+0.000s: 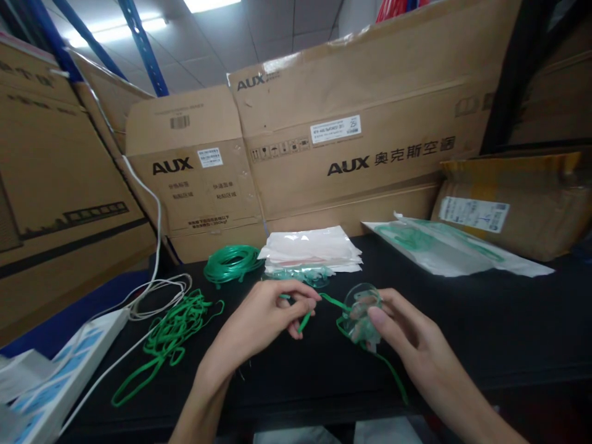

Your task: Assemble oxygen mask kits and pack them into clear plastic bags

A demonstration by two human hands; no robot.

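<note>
My right hand grips a clear plastic face mask with its thumb and fingers, above the black tabletop. A green elastic strap runs from the mask across to my left hand, which pinches it between thumb and fingers. A short end of the strap sticks out below the left fingers. Another length of green strap hangs from the mask, under my right hand. Part of the mask is covered by the right fingers.
A tangle of green straps lies left, near a white power strip and white cable. Behind my hands are coiled green tubing, stacked white packets and clear masks. A bagged set and cardboard box stand right.
</note>
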